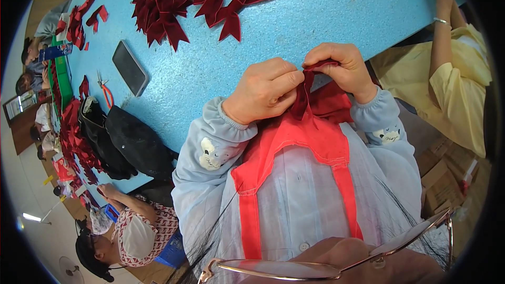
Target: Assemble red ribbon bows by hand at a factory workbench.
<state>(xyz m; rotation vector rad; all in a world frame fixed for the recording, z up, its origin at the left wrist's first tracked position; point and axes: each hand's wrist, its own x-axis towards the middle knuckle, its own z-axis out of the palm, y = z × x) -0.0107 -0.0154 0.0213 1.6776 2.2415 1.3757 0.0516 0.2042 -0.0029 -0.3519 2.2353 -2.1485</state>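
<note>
A dark red velvet ribbon is held up between my two hands, just above the red apron on my lap side of the table. My left hand pinches one part of it with curled fingers. On the other side, my right hand grips a folded end between thumb and forefinger. The ribbon's lower part hangs down against the apron, so where it ends is hard to make out. Beyond my hands lies a pile of finished-looking dark red velvet bows, with several looser bows beside it.
On the blue table lie a black phone, red-handled pliers and black bags. More red ribbon pieces lie by a green tray. Co-workers sit to the left; a person in yellow is at right.
</note>
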